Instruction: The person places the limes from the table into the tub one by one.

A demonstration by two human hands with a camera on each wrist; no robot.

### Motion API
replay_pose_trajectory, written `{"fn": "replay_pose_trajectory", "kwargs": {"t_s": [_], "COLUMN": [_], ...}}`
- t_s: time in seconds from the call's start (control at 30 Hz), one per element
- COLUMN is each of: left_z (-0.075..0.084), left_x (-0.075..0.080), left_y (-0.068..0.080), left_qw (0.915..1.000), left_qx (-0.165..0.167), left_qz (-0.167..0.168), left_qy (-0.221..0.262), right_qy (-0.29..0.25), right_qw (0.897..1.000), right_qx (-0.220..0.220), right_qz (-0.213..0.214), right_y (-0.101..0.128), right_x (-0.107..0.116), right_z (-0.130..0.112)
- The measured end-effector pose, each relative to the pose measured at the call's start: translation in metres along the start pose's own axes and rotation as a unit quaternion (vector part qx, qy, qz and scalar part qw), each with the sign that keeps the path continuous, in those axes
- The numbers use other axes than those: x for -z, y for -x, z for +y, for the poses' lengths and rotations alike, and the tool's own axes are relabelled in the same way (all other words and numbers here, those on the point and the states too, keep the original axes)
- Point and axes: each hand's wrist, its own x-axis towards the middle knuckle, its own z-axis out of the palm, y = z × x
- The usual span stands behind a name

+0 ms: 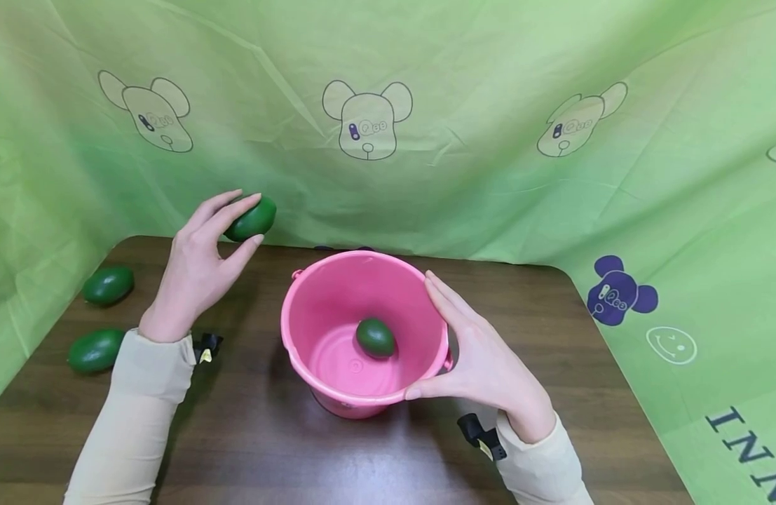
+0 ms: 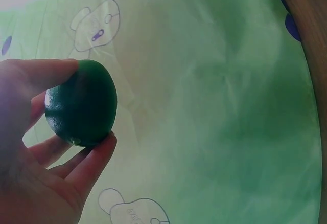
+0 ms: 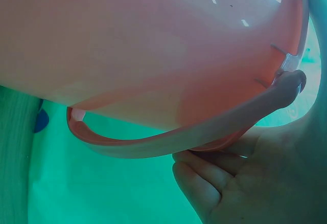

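My left hand (image 1: pixel 249 217) is raised over the table's back left and pinches a dark green avocado-like fruit (image 1: pixel 263 213) between thumb and fingers; in the left wrist view that fruit (image 2: pixel 82 104) sits at my fingertips (image 2: pixel 104 144). A pink bucket (image 1: pixel 312 308) stands upright mid-table with one green fruit (image 1: pixel 375 337) on its bottom. My right hand (image 1: pixel 423 337) cups the bucket's right side, thumb at the front wall, fingers along the back rim. In the right wrist view, my fingers (image 3: pixel 202 180) lie against the bucket's wall (image 3: pixel 153 45) below its hanging handle (image 3: pixel 204 134).
Two more green fruits (image 1: pixel 108 285) (image 1: pixel 96 350) lie on the dark wooden table (image 1: pixel 255 435) near its left edge. A green cloth (image 1: pixel 488 140) printed with bears hangs behind and drapes down the right side.
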Motion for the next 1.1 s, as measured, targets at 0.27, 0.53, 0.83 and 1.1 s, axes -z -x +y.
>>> {"fn": "replay_pose_trajectory", "kwargs": {"t_s": [0.27, 0.53, 0.83, 1.1], "left_z": [0.009, 0.026, 0.033, 0.043], "left_x": [0.002, 0.005, 0.009, 0.010], "left_y": [0.001, 0.000, 0.000, 0.001], "left_qw": [0.9999, 0.9992, 0.9984, 0.9981], "left_qx": [-0.013, -0.027, -0.046, -0.046], "left_qz": [0.005, 0.021, 0.025, 0.021], "left_qy": [0.007, 0.023, 0.024, 0.035], "right_qy": [0.001, 0.002, 0.000, 0.000], "right_qw": [1.000, 1.000, 1.000, 1.000], "right_qx": [-0.005, -0.002, -0.002, -0.007], "right_qz": [-0.001, -0.001, -0.005, -0.006], "right_y": [0.001, 0.000, -0.002, -0.002], "right_x": [0.000, 0.002, 0.002, 0.002], "right_z": [0.000, -0.001, 0.000, 0.000]}}
